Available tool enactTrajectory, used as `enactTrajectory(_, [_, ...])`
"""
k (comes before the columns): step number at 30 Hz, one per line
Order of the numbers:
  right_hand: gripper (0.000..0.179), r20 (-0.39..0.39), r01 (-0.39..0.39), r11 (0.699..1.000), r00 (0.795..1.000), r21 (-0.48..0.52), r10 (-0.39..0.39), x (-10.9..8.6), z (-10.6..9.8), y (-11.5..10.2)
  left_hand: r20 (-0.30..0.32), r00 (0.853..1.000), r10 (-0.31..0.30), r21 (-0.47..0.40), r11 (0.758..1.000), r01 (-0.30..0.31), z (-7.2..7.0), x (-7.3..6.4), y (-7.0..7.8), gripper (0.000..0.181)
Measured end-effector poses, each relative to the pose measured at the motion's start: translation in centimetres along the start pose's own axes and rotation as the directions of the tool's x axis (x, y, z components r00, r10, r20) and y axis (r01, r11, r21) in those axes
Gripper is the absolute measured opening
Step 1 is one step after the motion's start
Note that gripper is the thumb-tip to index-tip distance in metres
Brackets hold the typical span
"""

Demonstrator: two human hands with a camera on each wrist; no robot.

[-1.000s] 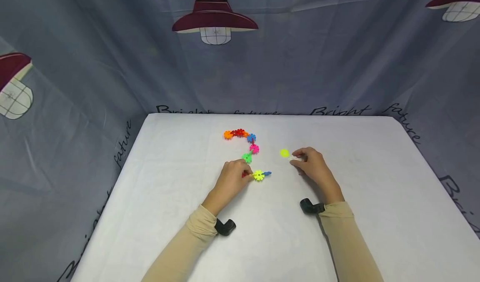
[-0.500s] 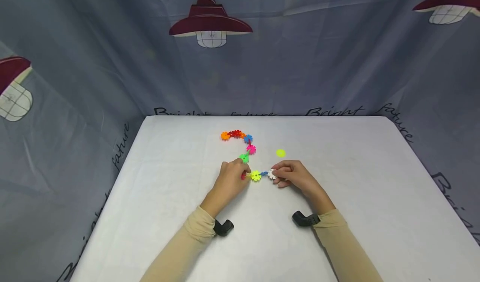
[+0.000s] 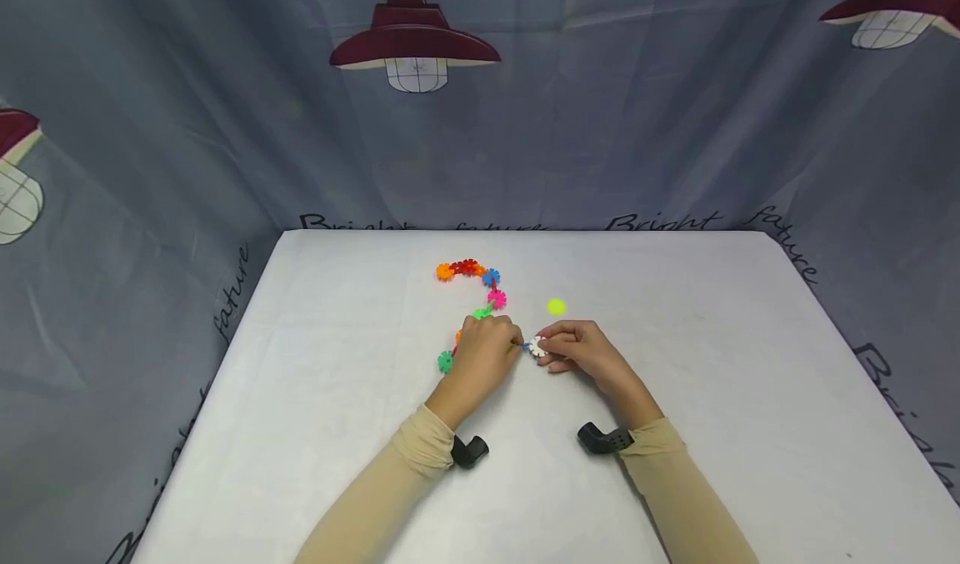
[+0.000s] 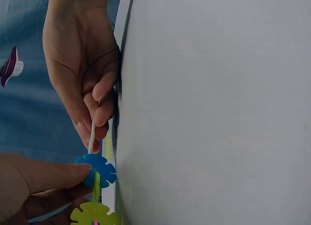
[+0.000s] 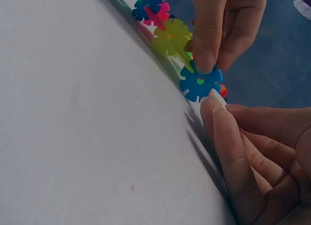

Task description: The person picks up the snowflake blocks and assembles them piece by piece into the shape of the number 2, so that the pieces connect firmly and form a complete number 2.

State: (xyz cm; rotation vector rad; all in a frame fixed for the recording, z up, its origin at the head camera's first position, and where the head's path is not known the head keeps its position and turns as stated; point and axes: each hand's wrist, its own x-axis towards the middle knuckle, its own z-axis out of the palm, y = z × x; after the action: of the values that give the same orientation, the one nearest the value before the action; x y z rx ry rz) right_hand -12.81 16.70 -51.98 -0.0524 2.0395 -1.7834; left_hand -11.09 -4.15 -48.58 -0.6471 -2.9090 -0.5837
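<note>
My left hand (image 3: 487,351) pinches a blue notched snowflake disc (image 5: 200,85) between thumb and finger. This disc is joined to a yellow-green disc (image 5: 170,38) in a chain of colourful interlocking discs. From the right, my right hand (image 3: 588,354) pinches a white snowflake disc (image 3: 537,346) by its side. Its edge meets the rim of the blue disc in both wrist views; how deeply the slots engage cannot be made out. Part of the chain near the left hand is covered by that hand in the head view.
The chain curves back past a pink disc (image 3: 497,299) to an orange end disc (image 3: 445,272). A green disc (image 3: 446,361) lies left of the left hand. One loose yellow disc (image 3: 556,306) rests on the white table (image 3: 675,322) beyond the right hand.
My right hand has brought the white disc left and nearer, up to the chain's blue end. My left hand has shifted right along the chain onto the blue disc, uncovering the green one.
</note>
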Motion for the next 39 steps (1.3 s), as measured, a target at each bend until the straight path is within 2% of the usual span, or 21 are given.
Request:
enactTrajectory(5, [0.035,0.008,0.024,1.0,1.0,-0.015,-0.024,-0.1,0.1,-0.2,-0.031,1.0,0.007,-0.018,1.0,-0.007,0.1,0.2,0.0,0.004])
enactTrajectory(13, [0.031,-0.084,0.056,0.998,0.995,-0.027,-0.058,-0.2,0.4,-0.3,-0.025,0.999,0.024,-0.026,0.999,-0.025,0.1,0.4,0.1,0.004])
enactTrajectory(20, [0.032,-0.065,0.047,0.998,0.997,-0.041,-0.05,0.1,1.0,-0.1,-0.034,0.999,0.024,-0.056,0.998,-0.025,0.2,0.2,-0.1,0.003])
enactTrajectory(31, [0.027,-0.087,0.026,0.998,0.996,-0.06,-0.031,0.7,2.4,-0.8,-0.105,0.993,0.061,-0.076,0.995,-0.069,0.7,0.1,-0.6,0.006])
enactTrajectory(35, [0.027,-0.077,0.025,0.998,0.997,-0.055,-0.029,0.8,2.5,-0.7,-0.103,0.993,0.049,-0.084,0.995,-0.057,0.6,0.1,-0.6,0.007])
enactTrajectory(39, [0.032,-0.061,0.027,0.991,0.998,-0.131,-0.035,1.0,1.8,-0.7,-0.092,0.995,0.045,-0.097,0.994,-0.054,0.6,0.0,-0.7,0.005])
